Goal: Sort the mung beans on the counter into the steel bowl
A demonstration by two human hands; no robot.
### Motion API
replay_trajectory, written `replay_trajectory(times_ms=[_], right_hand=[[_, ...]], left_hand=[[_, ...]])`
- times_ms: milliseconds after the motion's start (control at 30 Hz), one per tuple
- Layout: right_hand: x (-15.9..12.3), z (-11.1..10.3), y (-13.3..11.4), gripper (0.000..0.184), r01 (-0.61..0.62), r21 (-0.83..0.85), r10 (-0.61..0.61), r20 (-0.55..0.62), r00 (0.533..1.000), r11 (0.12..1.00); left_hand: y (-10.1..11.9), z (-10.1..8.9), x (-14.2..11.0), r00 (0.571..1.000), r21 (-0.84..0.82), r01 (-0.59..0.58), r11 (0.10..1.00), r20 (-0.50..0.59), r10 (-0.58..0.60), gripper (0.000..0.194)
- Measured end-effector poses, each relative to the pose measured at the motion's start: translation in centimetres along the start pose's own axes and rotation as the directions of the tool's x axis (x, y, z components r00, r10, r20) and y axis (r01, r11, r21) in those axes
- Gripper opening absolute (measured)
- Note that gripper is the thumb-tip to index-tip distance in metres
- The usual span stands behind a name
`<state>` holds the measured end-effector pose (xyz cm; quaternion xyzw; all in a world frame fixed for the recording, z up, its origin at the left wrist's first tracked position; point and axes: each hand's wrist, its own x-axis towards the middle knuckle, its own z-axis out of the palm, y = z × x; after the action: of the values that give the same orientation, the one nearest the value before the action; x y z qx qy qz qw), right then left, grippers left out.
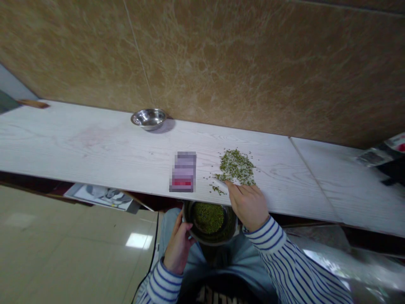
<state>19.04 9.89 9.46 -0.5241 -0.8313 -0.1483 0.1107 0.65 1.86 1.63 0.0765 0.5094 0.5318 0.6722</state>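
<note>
our left hand (179, 248) and right hand (249, 207) are bare. we wear white sleeves (292, 264) with blue stripes, spaced wider on the cuffs (265, 236), pale blue trousers (248, 258) and a black top (238, 283) with pale block letters, partly cut off below.

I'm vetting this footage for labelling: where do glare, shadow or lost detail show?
Head view: bright glare on the floor at lower left; head view: a soft shadow just right of the small metal bowl; head view: the rectangular item left of the scattered green grains is pixelated, its detail lost.
</note>
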Motion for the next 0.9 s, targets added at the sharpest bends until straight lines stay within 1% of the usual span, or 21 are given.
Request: replay_trajectory(times_ms=[167, 267, 400, 600, 700, 800, 900], right_hand=[[0.8, 0.3, -0.3, 0.028, -0.008, -0.034, 0.008, -0.007, 1.000, 0.999], [1.3, 0.4, -0.8, 0.028, -0.004, -0.028, 0.005, 0.012, 1.000, 1.000], [1.5, 0.3, -1.2, 0.029, 0.010, -0.011, -0.010, 0.037, 0.999, 1.000], [1.5, -0.2, -1.4, 0.029, 0.033, 0.016, -0.033, 0.001, 0.999, 0.999], [1.8, -0.6, -1.7, 0.028, 0.080, 0.054, -0.081, 0.013, 0.997, 0.995], [2.2, -0.9, -2.1, 0.029, 0.135, 0.076, -0.140, 0.058, 0.989, 0.988], [2.6, -0.9, -2.5, 0.030, 0.163, 0.078, -0.170, 0.091, 0.981, 0.983]], left_hand=[[0.0, 0.0, 0.0, 1.000, -0.006, -0.008, 1.000, -0.010, 0.008, 0.052], [0.2, -0.1, -0.1, 1.000, -0.006, -0.021, 1.000, -0.004, 0.021, 0.050], [0.6, -0.3, -0.1, 0.999, -0.024, -0.014, 1.000, -0.029, 0.014, 0.054], [0.7, -0.4, 0.2, 0.999, -0.024, -0.035, 0.999, -0.040, 0.034, 0.058], [0.8, -0.3, 0.2, 0.999, -0.023, -0.028, 0.999, -0.042, 0.027, 0.060], [1.1, -0.2, 0.0, 0.999, -0.025, -0.023, 0.999, -0.031, 0.022, 0.060], [1.2, -0.2, -0.2, 1.000, -0.026, -0.023, 0.999, -0.019, 0.022, 0.058]])
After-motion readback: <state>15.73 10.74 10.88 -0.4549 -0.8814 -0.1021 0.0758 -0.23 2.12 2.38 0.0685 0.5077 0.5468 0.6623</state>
